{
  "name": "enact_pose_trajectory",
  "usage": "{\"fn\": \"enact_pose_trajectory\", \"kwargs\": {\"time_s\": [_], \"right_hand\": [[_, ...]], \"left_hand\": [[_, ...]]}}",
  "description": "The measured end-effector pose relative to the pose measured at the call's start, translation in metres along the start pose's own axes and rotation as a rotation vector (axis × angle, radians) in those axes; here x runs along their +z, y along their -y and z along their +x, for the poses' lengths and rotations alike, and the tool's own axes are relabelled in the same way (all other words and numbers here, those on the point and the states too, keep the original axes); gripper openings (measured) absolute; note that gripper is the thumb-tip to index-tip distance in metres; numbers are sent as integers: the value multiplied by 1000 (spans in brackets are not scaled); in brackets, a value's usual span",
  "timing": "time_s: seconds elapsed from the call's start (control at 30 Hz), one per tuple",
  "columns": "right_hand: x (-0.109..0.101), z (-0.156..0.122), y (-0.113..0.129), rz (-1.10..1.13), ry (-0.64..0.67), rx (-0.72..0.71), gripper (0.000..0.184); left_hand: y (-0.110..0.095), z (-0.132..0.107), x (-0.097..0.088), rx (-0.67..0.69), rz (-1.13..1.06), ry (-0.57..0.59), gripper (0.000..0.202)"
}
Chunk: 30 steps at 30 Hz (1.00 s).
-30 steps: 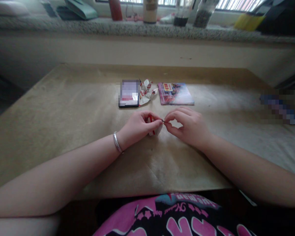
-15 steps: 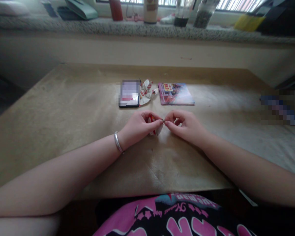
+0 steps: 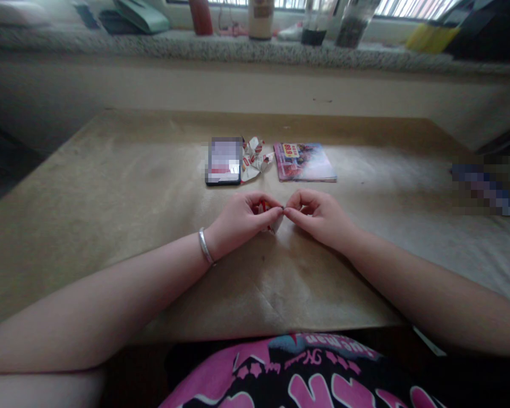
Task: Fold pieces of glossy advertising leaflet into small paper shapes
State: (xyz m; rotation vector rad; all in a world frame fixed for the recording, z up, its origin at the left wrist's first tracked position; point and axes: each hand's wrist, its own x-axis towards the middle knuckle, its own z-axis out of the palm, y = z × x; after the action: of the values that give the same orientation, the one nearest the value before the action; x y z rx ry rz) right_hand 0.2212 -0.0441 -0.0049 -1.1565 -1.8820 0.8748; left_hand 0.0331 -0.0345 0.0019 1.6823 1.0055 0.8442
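Left hand: the left hand [image 3: 242, 221] is curled around a small red-and-white folded paper [image 3: 275, 224], thumb and fingers closed on it, just above the worktop [image 3: 110, 198]. A silver bracelet [image 3: 204, 247] sits on that wrist.
Right hand: the right hand [image 3: 318, 218] has thumb and forefinger pinched narrow at the paper's top right corner, fingertip to fingertip with the left hand.
Where the paper is: between the two hands, near the middle of the worktop and nearer than the other things on it.
Step in hand: by my reading, a fine crease or tuck is being worked at one corner of the paper, the left hand steadying the body while the right nips the tip.
What a further move calls for: as a judgement, a light, exact pinch with the left grip kept firm, because the piece is small and could slip or tear.
Farther off: a phone [image 3: 224, 161] with a blurred screen, loose crumpled paper bits [image 3: 255, 157] just to its right, then a stack of printed leaflets [image 3: 305, 162].
Background: a stone ledge [image 3: 238, 51] with jars runs along the far side.
Hard to make out: most of the paper is hidden inside the left fingers, so its shape cannot be told. A pixelated thing [image 3: 488, 187] lies at the far right.
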Motion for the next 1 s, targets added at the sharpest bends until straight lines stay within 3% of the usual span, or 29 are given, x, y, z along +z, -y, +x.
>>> {"fn": "enact_pose_trajectory", "kwargs": {"time_s": [0.27, 0.53, 0.77, 1.0], "right_hand": [[1, 0, 5, -34, -4, -60, 14], [3, 0, 3, -29, 18, -75, 14], [3, 1, -1, -16, -32, 15, 13], [7, 2, -3, -11, 23, 88, 16]], "left_hand": [[-3, -1, 0, 58, 34, -25, 13], [-5, 0, 0, 10, -82, -19, 10], [2, 6, -1, 10, -163, -63, 17], [10, 8, -1, 74, -206, -34, 30]]}}
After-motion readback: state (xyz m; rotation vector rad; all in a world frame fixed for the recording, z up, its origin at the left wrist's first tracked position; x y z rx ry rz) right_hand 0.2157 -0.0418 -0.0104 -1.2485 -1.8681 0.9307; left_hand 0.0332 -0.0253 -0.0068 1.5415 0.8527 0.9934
